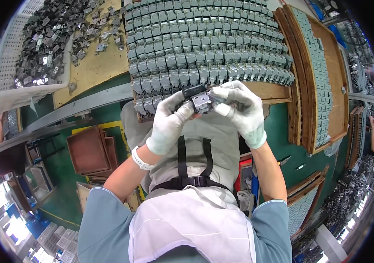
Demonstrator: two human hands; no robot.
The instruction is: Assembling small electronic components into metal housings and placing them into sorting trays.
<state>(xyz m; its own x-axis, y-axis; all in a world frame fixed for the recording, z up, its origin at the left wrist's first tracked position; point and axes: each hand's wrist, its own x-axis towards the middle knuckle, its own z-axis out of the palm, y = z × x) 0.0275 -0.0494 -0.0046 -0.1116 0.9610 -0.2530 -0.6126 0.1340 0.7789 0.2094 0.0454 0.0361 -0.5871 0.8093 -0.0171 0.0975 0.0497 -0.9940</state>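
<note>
both gloved hands up over the bench edge, left hand [169, 122] and right hand [239, 111] pinched shut on one small grey metal block with a black cap [201, 100], held just above the rows of grey parts [195, 44]. could slip from gloved fingertips and knock the front row crooked. underside of block hidden, fingertips partly covered.

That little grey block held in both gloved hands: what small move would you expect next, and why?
Probably setting it down at the near edge of the rows of grey blocks, I would guess. The left hand and right hand hold the small grey block together just above the wooden board, where the front row looks unfinished.
</note>
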